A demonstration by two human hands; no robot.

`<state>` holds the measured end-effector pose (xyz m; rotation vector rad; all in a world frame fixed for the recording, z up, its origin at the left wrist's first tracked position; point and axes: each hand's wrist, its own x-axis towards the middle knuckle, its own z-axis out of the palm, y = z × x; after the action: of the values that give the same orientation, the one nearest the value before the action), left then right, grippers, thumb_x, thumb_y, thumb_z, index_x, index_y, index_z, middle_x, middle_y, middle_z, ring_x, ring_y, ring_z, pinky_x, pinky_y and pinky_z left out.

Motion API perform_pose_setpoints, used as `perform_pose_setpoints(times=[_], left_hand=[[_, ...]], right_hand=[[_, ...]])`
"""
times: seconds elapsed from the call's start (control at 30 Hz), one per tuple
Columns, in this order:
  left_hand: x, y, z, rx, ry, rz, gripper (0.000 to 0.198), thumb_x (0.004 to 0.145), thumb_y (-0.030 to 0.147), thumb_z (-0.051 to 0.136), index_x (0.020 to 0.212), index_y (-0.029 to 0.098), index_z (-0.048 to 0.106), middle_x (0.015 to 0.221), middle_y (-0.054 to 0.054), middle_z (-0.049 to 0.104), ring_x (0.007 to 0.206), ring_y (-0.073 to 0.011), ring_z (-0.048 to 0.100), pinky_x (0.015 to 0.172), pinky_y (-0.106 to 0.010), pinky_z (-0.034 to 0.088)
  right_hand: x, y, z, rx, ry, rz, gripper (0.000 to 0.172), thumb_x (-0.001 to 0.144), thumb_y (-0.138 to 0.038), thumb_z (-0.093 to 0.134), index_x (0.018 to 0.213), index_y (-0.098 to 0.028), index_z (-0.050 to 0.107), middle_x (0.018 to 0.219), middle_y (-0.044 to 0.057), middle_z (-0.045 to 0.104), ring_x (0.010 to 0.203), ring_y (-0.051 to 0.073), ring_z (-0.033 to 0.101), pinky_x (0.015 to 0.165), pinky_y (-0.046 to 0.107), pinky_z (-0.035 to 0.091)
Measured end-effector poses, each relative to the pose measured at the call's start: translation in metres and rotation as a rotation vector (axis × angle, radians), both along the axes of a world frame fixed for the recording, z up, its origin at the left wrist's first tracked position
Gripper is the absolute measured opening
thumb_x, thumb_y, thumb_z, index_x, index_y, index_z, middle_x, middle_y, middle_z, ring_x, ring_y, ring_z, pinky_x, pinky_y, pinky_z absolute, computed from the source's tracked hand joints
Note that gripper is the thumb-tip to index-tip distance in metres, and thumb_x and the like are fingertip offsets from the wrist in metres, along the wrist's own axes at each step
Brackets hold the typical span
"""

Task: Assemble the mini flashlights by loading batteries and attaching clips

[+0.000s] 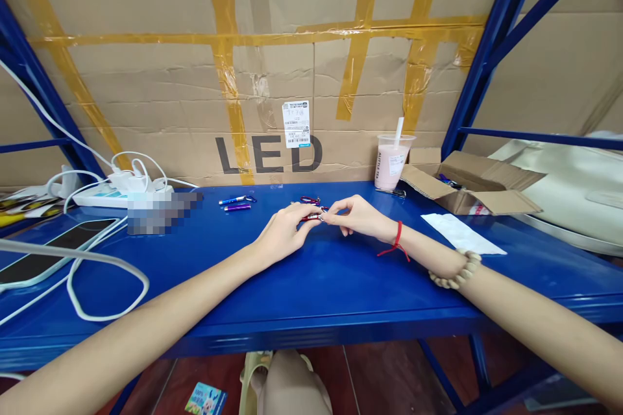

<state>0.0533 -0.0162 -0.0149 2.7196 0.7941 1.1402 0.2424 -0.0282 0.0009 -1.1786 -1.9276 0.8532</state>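
My left hand (287,231) is closed around a slim red metal tube (311,216), which looks like a small keychain flashlight. At the tube's silver right end, my right hand (359,215) pinches with thumb and forefinger, apparently on a clasp too small to make out. Just behind my fingers lies another dark red tube (310,200) with a clip. To the left, a blue tube (233,200) with a dark strap rests beside a purple tube (237,207). Both hands are above the middle of the blue table (311,279).
A pink drink cup (389,162) with a straw stands at the back right. Near it are an open carton (467,181) and white tissue (462,233). A phone (53,253), white cables (109,318) and a power strip (97,195) occupy the left. Behind stands a large cardboard box (160,110).
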Motion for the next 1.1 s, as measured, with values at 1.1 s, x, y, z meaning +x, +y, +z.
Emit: perform_pose_setpoints(times=[1.1], left_hand=[[0.000,-0.005,-0.005,-0.267,0.050,-0.073,0.011,0.089,0.024,0.036,0.094,0.020,0.045,0.074,0.000,0.059,0.066,-0.0141,0.057,0.065,-0.024,0.042]], right_hand=[[0.006,0.011,-0.007,0.231,0.049,0.032,0.031,0.059,-0.042,0.073,0.066,-0.013,0.069,0.072,0.004,0.063,0.040,0.006,0.048,0.036,0.021,0.039]])
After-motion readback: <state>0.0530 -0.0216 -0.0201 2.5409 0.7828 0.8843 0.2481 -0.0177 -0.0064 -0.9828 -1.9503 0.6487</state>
